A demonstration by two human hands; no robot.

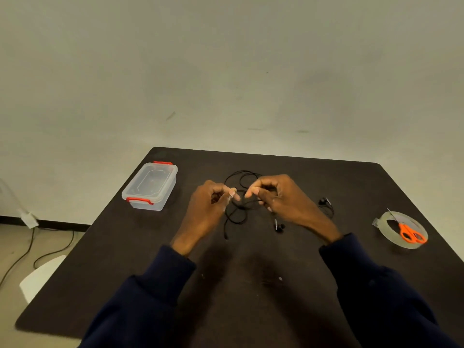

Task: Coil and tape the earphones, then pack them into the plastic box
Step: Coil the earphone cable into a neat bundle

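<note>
Black wired earphones [238, 212] lie in loose loops at the middle of the dark table [251, 285]. My left hand [206, 212] pinches part of the cable near its plug end, and my right hand [281, 197] grips the cable just to the right. Both hands hover over the tangle. One earbud [279, 227] rests below my right hand, another earbud [325, 201] lies further right. The clear plastic box [150, 187] with red clips stands shut at the far left. A roll of clear tape [401, 229] sits at the right edge.
Orange-handled scissors [410, 233] lie across the tape roll. Beyond the left table edge, cables [32, 249] run over the floor beside a white object [40, 277]. A plain wall rises behind the table.
</note>
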